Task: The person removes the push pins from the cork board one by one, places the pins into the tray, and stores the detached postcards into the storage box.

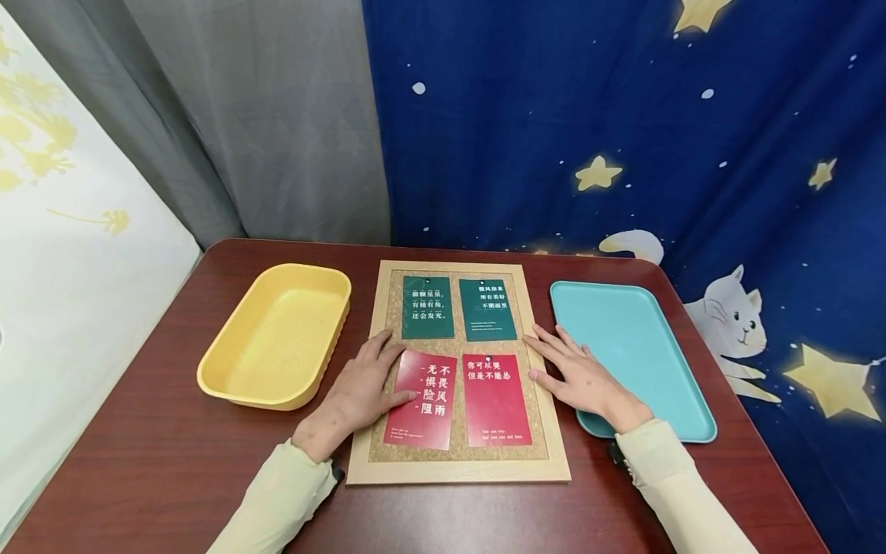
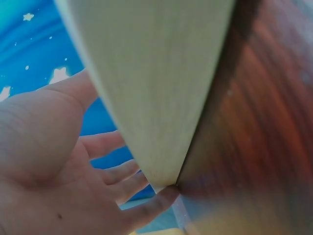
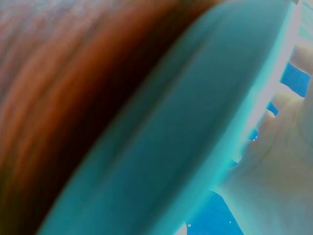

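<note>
Nearest the person, two pale sleeves reach in over the dark red-brown table (image 1: 173, 462). The left hand (image 1: 356, 396) lies flat with fingers spread and straight, its fingertips resting on the lower-left red card (image 1: 422, 400), which sits slightly askew on the cork board (image 1: 457, 454). The right hand (image 1: 581, 377) also lies flat with fingers apart, on the board's right frame edge, its thumb beside the lower-right red card (image 1: 493, 400); its wrist lies over the near left corner of the teal tray (image 1: 637, 338). Neither hand grips anything.

Further back on the board, two green cards (image 1: 428, 308) (image 1: 487, 309) lie side by side, each with a pin at its top edge; the lower-right red card shows a pin too. The yellow basin (image 1: 277, 331) stands just left of the board, the teal tray just right of it, both close to the frame. Behind the table hang a grey curtain (image 1: 277, 115) and a blue cloth (image 1: 623, 115) with stars and a cat.

The left wrist view shows the palm (image 2: 44, 161) from underneath, fingers straight, against the board's pale wooden frame (image 2: 156, 88), with table wood to the right. The right wrist view is blurred: the tray's teal rim (image 3: 195, 122) fills it, with fingers (image 3: 279, 161) at the right edge. The cards appear only in the head view.
</note>
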Action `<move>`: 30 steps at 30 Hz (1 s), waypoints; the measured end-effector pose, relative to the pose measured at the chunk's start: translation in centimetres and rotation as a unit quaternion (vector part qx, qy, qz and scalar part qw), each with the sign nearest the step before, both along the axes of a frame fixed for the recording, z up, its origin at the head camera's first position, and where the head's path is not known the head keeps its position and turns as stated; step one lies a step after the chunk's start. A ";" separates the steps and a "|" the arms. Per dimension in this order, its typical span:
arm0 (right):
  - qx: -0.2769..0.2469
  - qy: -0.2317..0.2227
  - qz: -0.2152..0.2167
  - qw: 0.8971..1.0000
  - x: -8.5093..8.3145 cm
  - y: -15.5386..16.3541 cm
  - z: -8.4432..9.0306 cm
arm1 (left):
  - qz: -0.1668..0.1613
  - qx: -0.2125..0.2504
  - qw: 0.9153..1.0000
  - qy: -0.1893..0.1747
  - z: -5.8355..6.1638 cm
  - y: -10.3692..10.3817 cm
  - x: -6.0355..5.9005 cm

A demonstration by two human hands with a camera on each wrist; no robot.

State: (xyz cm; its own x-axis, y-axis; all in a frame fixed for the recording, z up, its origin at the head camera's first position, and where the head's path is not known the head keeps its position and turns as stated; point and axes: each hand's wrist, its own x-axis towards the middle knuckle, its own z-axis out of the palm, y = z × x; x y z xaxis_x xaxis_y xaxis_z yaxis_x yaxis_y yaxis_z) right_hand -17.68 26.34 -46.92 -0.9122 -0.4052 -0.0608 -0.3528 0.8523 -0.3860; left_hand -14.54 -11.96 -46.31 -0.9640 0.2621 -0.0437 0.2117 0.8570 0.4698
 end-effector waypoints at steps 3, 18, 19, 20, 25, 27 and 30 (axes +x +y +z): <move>0.000 0.000 -0.001 1.000 0.0 0.0 0.0 | 0.001 0.005 1.000 0.004 0.1 0.1 0.0; 0.002 0.000 -0.002 1.000 -0.1 0.0 -0.1 | 0.001 0.016 0.999 0.050 0.1 0.2 0.0; 0.002 0.000 -0.002 1.000 -0.1 0.0 -0.1 | 0.000 0.017 0.998 0.055 0.1 0.2 0.0; 0.002 -0.001 -0.002 1.000 -0.1 0.0 -0.1 | -0.002 0.018 0.998 0.060 0.1 0.2 0.0; -0.001 -0.003 -0.004 1.000 -0.1 0.0 -0.2 | -0.004 0.021 0.997 0.078 0.1 0.3 -0.1; -0.001 -0.002 -0.004 1.000 -0.1 0.0 -0.2 | -0.004 0.024 0.996 0.084 0.1 0.3 -0.1; -0.001 0.000 -0.003 1.000 -0.1 0.0 -0.3 | -0.005 0.030 0.995 0.091 0.2 0.4 0.0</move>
State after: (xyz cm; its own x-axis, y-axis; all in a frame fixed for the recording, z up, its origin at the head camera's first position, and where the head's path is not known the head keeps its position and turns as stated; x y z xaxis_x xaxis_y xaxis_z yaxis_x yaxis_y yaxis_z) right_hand -17.76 26.31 -47.20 -0.9147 -0.3995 -0.0607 -0.3473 0.8539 -0.3875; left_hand -14.58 -11.60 -46.16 -0.9520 0.2680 0.1476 0.3060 0.8263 0.4729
